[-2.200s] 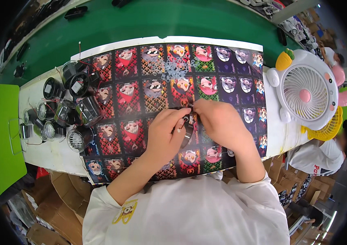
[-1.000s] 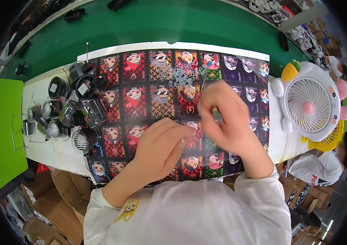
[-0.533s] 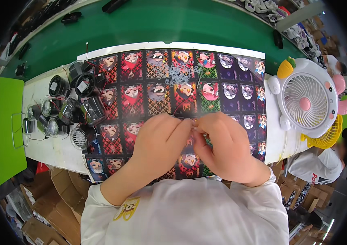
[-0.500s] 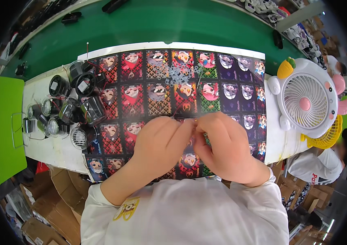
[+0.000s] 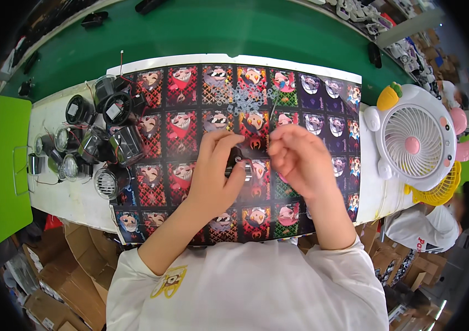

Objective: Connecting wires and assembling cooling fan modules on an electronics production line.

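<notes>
In the middle of the printed sheet (image 5: pixel 182 129), my left hand (image 5: pixel 216 172) grips a small black part with a shiny metal side (image 5: pixel 238 164) between thumb and fingers. Much of that part is hidden by the fingers. My right hand (image 5: pixel 302 161) hovers a short way to its right, apart from the part. Its fingers are curled in a pinch, and whatever may be between them is too small to make out. Beyond both hands lies a loose pile of small translucent rings (image 5: pixel 243 98). A thin dark stick-like tool (image 5: pixel 274 105) rests beside the pile.
Several black round housings with thin wires (image 5: pixel 95 144) crowd the left of the white table (image 5: pixel 92 207). A white fan with a pink hub (image 5: pixel 413 144) and a yellow basket-like piece (image 5: pixel 438 187) stand at the right. A green surface (image 5: pixel 234 33) runs behind. Another person (image 5: pixel 427 223) sits at far right.
My hands, earlier together, have come apart. The right one moved to the right, and the small black part in my left hand now shows.
</notes>
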`<state>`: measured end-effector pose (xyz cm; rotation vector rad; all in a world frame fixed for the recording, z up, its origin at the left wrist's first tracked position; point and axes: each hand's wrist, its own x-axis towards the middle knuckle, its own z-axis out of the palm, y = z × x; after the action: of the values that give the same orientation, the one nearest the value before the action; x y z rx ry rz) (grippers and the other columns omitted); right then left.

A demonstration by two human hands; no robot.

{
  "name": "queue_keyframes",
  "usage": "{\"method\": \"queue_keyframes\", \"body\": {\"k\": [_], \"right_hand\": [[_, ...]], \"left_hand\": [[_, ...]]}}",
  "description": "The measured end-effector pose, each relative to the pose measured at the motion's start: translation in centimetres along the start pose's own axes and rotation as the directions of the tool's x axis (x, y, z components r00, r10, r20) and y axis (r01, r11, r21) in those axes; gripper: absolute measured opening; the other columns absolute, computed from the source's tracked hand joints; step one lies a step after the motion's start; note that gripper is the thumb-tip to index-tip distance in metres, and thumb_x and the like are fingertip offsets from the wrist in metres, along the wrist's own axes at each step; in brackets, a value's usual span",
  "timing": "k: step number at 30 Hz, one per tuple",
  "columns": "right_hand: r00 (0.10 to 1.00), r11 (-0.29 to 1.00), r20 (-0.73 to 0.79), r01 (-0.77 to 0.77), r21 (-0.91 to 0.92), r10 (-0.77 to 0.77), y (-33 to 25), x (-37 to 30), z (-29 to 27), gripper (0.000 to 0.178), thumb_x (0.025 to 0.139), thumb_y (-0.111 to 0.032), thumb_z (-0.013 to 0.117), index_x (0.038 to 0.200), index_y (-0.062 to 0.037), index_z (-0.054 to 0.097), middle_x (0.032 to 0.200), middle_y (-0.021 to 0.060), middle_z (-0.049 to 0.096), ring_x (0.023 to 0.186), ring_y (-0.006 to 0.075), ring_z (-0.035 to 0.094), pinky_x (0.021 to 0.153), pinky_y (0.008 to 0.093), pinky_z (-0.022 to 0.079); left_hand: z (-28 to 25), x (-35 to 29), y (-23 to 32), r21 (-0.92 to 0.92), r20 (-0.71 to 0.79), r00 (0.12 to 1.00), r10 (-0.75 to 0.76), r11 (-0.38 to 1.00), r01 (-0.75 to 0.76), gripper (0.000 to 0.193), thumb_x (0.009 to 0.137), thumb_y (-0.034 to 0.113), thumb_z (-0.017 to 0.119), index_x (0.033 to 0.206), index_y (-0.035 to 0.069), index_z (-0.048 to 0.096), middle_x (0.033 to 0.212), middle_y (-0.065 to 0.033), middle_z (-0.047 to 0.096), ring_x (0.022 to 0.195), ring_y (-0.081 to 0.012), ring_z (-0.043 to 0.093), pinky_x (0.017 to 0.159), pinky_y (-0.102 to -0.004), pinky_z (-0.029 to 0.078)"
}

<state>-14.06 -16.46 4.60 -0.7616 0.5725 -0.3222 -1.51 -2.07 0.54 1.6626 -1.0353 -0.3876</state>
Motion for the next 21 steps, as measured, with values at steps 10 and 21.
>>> {"method": "queue_keyframes", "body": {"k": [10,21], "right_hand": [[0.786,0.149,0.494,0.576,-0.804,-0.37,2.5,0.6,2.2,0.021,0.08,0.011,0.062,0.096,-0.0004,0.067,0.084,0.0096,0.061,0.067,0.0175,0.062,0.055,0.0271,0.048],[0.839,-0.562,0.481,0.276,-0.779,-0.253,-2.6,5.7,-3.9,0.017,0.075,0.001,0.065,0.092,-0.0013,0.062,0.092,0.0124,0.056,0.094,0.0312,0.056,0.079,0.0408,0.048]], "left_hand": [[-0.5,0.0,-1.7,-0.074,0.111,0.993,0.035,0.997,-0.027,0.034,0.083,0.004,0.055,0.116,-0.002,0.061,0.09,-0.0188,0.063,0.082,-0.0371,0.063,0.074,-0.0428,0.051],[-0.7,-0.2,-0.9,0.036,0.143,0.984,0.105,0.993,-0.111,0.04,0.079,-0.004,0.056,0.118,0.0,0.062,0.09,-0.0177,0.063,0.072,-0.0325,0.062,0.066,-0.0378,0.05]]}}
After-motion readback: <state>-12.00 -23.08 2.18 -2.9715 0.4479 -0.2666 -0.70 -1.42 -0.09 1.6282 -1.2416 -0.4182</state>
